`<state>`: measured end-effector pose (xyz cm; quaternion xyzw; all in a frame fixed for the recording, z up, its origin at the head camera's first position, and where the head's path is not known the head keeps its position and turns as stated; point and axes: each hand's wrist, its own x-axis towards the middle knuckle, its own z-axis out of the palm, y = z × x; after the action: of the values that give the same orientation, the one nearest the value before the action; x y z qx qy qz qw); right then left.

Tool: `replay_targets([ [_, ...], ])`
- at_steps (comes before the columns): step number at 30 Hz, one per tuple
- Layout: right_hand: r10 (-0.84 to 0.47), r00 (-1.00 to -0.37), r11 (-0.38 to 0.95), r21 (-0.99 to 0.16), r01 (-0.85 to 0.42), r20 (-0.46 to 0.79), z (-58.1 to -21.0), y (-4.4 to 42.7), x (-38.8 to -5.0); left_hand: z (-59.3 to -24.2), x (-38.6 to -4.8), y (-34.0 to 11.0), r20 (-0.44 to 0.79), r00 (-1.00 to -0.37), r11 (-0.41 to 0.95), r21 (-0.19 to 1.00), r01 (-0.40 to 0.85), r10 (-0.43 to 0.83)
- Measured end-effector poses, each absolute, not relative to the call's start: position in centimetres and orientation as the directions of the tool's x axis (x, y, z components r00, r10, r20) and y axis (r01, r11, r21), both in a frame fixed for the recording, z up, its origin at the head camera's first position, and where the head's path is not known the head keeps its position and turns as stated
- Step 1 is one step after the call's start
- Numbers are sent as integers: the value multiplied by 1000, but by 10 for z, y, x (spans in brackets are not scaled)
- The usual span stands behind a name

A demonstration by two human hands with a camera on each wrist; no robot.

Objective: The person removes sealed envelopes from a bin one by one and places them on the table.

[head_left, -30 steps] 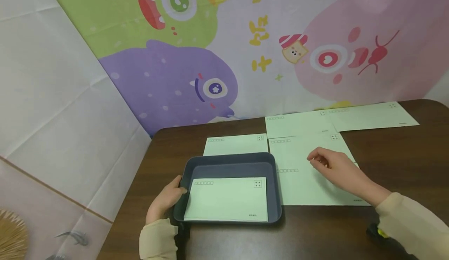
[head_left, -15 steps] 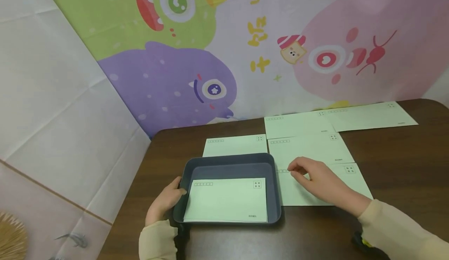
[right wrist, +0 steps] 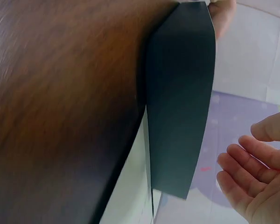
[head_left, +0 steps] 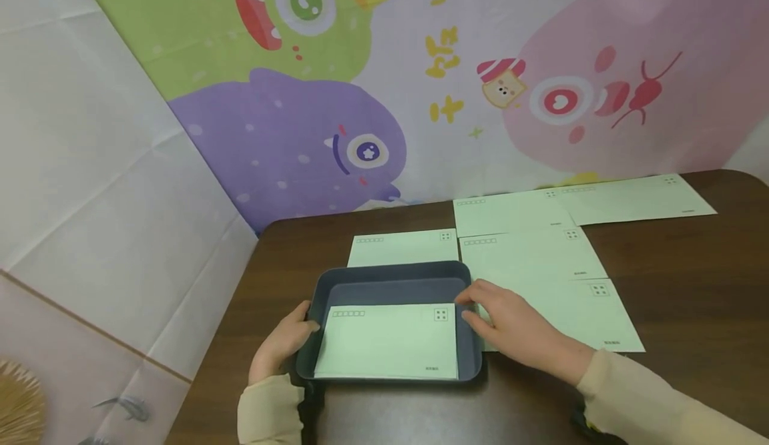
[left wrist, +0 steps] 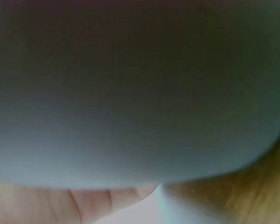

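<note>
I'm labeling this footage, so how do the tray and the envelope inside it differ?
The tray is dark gray; the envelope is pale green. The tray has raised walls; the envelope looks flat. The envelope carries printed marks; the tray shows none. The tray is larger than the envelope. Both are roughly rectangular.

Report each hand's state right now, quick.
Left hand: closed, holding the dark tray by its left side.
Right hand: open, fingers loosely bent, holding nothing.

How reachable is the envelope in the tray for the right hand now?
Likely yes: the right hand looks free at the right rim of the tray, and nothing covers the envelope. The left hand grips the tray's left side, out of the way.
</note>
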<state>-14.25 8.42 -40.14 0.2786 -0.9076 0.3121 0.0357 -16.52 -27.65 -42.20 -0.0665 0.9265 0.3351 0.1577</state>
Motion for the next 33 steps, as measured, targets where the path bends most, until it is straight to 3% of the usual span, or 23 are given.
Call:
replay_targets([
  [8,-532,-813,669,-471,-575,238,-408,67,-141,-419,-163,-275,-353,-936,721,644,-253,-14],
  [17,-613,-753,698,-283,-658,238,-419,54,-148,-419,-163,-275,-355,-934,730,633,-257,-21],
  [26,-618,-765,721,-256,-644,182,-423,51,-153,-420,-164,-275,-348,-937,744,619,-251,-27],
  [33,-646,-752,735,-158,-659,132,-427,48,-156,-421,-165,-275,-359,-933,734,625,-266,-33],
])
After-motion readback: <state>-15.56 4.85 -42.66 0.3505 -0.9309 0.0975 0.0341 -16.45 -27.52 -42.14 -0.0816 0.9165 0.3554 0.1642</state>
